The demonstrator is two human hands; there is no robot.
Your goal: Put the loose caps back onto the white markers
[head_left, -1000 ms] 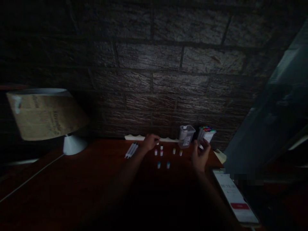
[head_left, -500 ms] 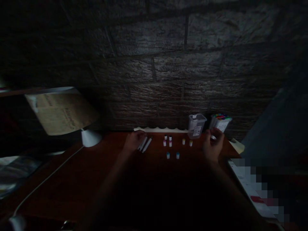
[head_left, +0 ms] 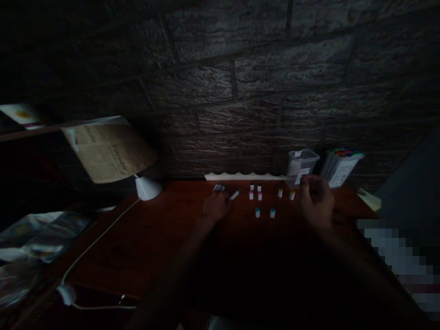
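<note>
Dim light here, but the left hand (head_left: 215,206) is down on the wooden surface (head_left: 165,238), fingers closed on a white pen (head_left: 234,195) that pokes out up and to the right. Just behind its knuckles lie the other white pens (head_left: 218,187), bunched together. To the right of that pen stand the small caps in pairs: two black-topped caps (head_left: 255,186) at the back, two pink caps (head_left: 255,196) right in front of them, two yellow caps (head_left: 286,194) further right, and two blue caps (head_left: 264,212) nearest the person. The right hand (head_left: 318,201) hovers beside the yellow pair, back to the camera, fingers curled, and I can't tell whether it grips anything. Behind it, against the brick wall (head_left: 240,91), stand a clear container (head_left: 300,167) and a marker tub (head_left: 342,165). Far left is a paper-shaded lamp (head_left: 110,149).
</note>
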